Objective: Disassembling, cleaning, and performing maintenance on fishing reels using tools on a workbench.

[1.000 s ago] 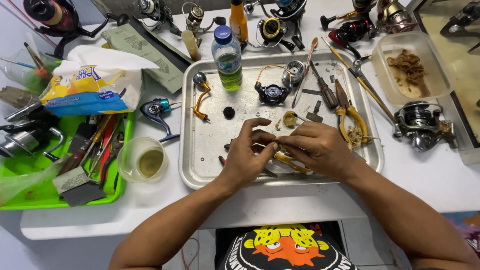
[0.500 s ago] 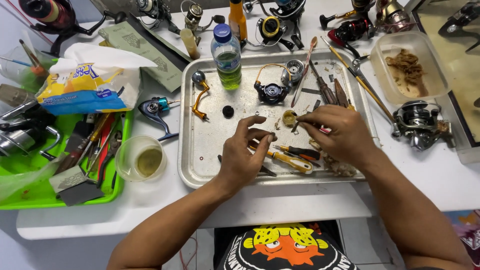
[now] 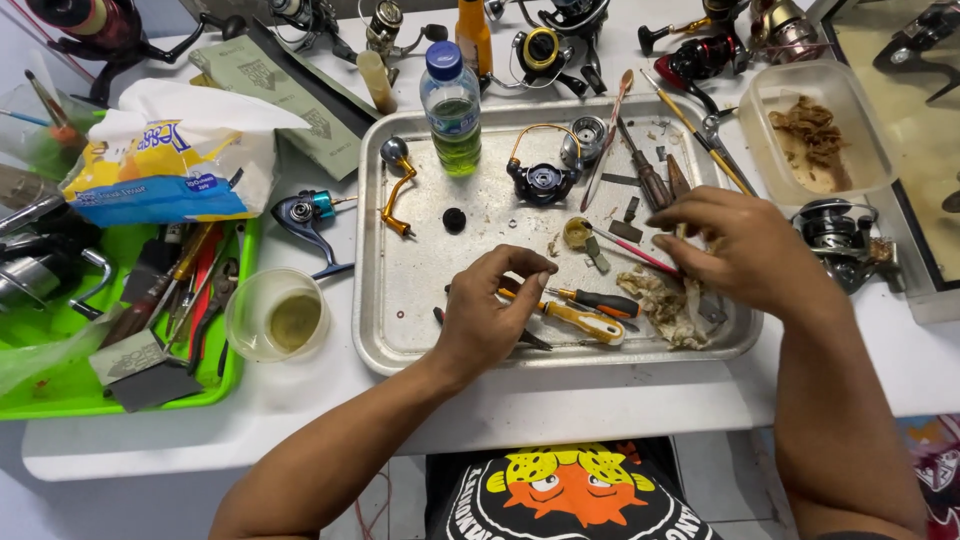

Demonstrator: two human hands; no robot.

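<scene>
Head view: over the metal tray (image 3: 400, 330), the right hand (image 3: 745, 250) pinches a thin pink-handled brush (image 3: 632, 252), seemingly dipped in a small grease pot (image 3: 577, 233). It looks light, stiff and slippery, best held mid-handle. The left hand (image 3: 485, 320), fingertips pressed together, rests by the orange screwdriver (image 3: 570, 318).

Left hand (image 3: 490, 310) fingertip contents too small; screwdriver (image 3: 585, 322) partly hidden.

one metal tray (image 3: 380, 340), one green tray (image 3: 60, 395), one plastic bottle (image 3: 452, 110), one clear tub (image 3: 860, 170), two orange-handled screwdrivers (image 3: 580, 318), one small cup (image 3: 278, 315), two hands (image 3: 485, 320).
</scene>
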